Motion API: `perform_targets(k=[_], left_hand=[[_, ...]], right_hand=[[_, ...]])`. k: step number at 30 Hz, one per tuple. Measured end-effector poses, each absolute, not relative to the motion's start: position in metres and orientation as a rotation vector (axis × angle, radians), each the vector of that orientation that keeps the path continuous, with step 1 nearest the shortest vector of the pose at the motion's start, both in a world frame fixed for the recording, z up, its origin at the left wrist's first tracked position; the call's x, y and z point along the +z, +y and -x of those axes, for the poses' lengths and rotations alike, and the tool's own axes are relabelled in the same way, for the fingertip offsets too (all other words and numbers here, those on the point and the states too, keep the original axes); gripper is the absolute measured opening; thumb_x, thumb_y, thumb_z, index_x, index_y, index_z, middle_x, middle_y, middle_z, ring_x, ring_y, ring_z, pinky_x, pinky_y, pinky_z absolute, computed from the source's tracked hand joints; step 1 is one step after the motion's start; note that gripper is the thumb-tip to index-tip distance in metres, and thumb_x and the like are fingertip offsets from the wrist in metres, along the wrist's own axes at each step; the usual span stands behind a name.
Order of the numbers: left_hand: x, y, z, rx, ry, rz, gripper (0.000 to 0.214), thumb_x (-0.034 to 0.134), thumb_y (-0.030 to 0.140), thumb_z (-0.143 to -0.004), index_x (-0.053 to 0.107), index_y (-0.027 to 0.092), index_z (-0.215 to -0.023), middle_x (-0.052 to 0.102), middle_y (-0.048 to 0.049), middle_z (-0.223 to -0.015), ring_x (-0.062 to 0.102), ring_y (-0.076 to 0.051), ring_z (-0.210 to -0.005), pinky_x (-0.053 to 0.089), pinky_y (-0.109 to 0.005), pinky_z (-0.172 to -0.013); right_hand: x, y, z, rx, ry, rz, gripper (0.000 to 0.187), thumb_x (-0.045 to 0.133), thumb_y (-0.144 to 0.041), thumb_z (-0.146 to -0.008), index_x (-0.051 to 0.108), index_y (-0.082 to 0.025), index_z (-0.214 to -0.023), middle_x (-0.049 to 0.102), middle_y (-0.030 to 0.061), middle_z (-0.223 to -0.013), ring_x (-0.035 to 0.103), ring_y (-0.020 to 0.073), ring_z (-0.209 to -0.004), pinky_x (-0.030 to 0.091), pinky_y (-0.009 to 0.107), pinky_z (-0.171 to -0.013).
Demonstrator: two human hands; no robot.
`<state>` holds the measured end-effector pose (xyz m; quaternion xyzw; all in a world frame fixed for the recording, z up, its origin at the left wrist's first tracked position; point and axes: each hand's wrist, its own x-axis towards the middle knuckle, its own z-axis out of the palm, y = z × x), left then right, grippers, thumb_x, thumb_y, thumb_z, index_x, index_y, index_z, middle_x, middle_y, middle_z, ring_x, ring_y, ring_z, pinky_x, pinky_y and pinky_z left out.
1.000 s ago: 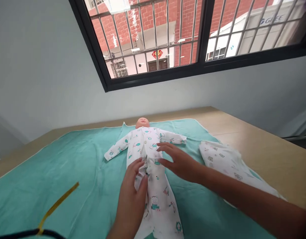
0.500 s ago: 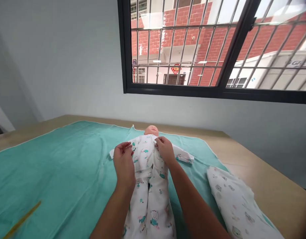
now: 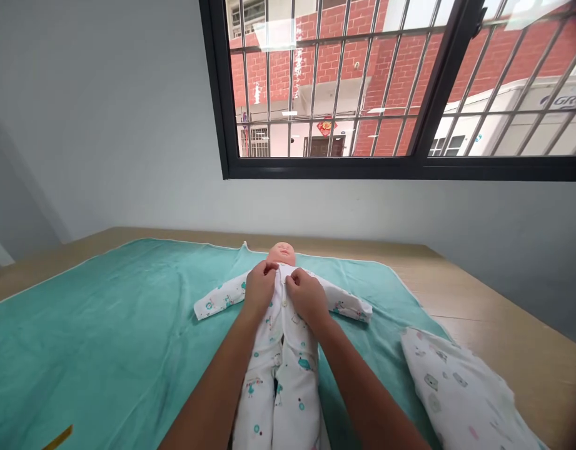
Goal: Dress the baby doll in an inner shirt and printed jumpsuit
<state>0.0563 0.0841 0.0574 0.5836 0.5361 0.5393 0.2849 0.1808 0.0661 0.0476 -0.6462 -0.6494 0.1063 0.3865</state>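
A baby doll [image 3: 282, 252] lies on its back, its head toward the wall. It wears a white romper [image 3: 294, 381] printed with small teal and pink animals, both sleeves spread outward and the legs toward me. On the left edge of the romper's front opening, just below the neck, my left hand [image 3: 261, 289] is closed in a pinch. My right hand [image 3: 308, 296] pinches the opposite edge, a short way apart from the left. Small buttons run down the front between them. The fingertips partly hide the cloth they grip.
Under the doll spreads a teal blanket [image 3: 119, 337] over a wooden surface [image 3: 513, 319]. A folded white printed cloth [image 3: 466, 387] lies at the right. A yellowish strip [image 3: 59, 436] shows at the lower left. Behind stands a wall with a barred window [image 3: 325, 167].
My left hand has moved right and in, from above the romper's left side to its front edge. My right hand stays at the opening, slightly lower. The view has shifted a little.
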Motion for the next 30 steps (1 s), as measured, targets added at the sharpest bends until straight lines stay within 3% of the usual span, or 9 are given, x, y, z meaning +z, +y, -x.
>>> perform_targets(k=[7,13,16,22,25,30], left_hand=[[0.048,0.098,-0.052,1.405,1.393,-1.585,0.034,0.05,0.012,-0.078,0.061,0.015,-0.109,0.066,-0.0113,-0.118,0.06,-0.021,-0.109,0.043,-0.035,-0.097],[0.043,0.106,-0.047,1.415,1.304,-1.582,0.031,0.048,0.009,-0.079,0.062,0.016,-0.105,0.068,-0.0097,-0.113,0.062,-0.02,-0.107,0.044,-0.033,-0.095],[0.043,0.106,-0.045,1.398,1.344,-1.628,0.024,0.048,0.016,-0.084,0.064,0.018,-0.102,0.07,-0.0087,-0.109,0.063,-0.021,-0.102,0.045,-0.035,-0.092],[0.047,0.105,-0.045,1.4,1.37,-1.645,0.025,0.049,0.017,-0.084,0.065,0.019,-0.103,0.071,-0.0081,-0.109,0.064,-0.021,-0.1,0.047,-0.034,-0.089],[0.05,0.114,-0.046,1.333,1.448,-1.713,0.023,0.05,0.017,-0.083,0.066,0.019,-0.099,0.072,-0.0074,-0.104,0.064,-0.021,-0.096,0.047,-0.032,-0.086],[0.055,0.131,-0.051,1.228,1.572,-1.79,0.015,0.055,0.018,-0.079,0.068,0.019,-0.085,0.071,-0.0064,-0.094,0.063,-0.02,-0.089,0.046,-0.031,-0.08]], right_hand=[[0.059,0.077,-0.18,0.328,-1.697,1.741,0.019,0.044,-0.034,-0.087,0.054,-0.022,-0.077,0.066,0.0018,-0.076,0.056,0.0177,-0.072,0.032,0.027,-0.061],[0.078,0.109,-0.167,0.311,-1.831,1.881,0.036,0.048,-0.05,-0.087,0.059,-0.019,-0.104,0.069,0.0103,-0.101,0.063,0.024,-0.088,0.04,0.029,-0.067],[0.084,0.119,-0.157,0.269,-1.903,1.967,0.039,0.05,-0.046,-0.087,0.06,-0.017,-0.112,0.07,0.014,-0.102,0.065,0.0265,-0.091,0.043,0.031,-0.068],[0.09,0.125,-0.148,0.274,-1.961,1.942,0.02,0.054,-0.03,-0.083,0.069,-0.017,-0.087,0.071,0.0156,-0.092,0.066,0.0268,-0.088,0.043,0.031,-0.068],[0.091,0.13,-0.155,0.287,-1.975,1.881,0.019,0.054,-0.026,-0.082,0.07,-0.016,-0.085,0.071,0.0155,-0.094,0.066,0.0271,-0.089,0.043,0.031,-0.067],[0.084,0.142,-0.178,0.39,-1.994,1.765,0.017,0.053,-0.024,-0.08,0.066,-0.019,-0.07,0.07,0.0076,-0.08,0.064,0.0202,-0.078,0.038,0.025,-0.059]])
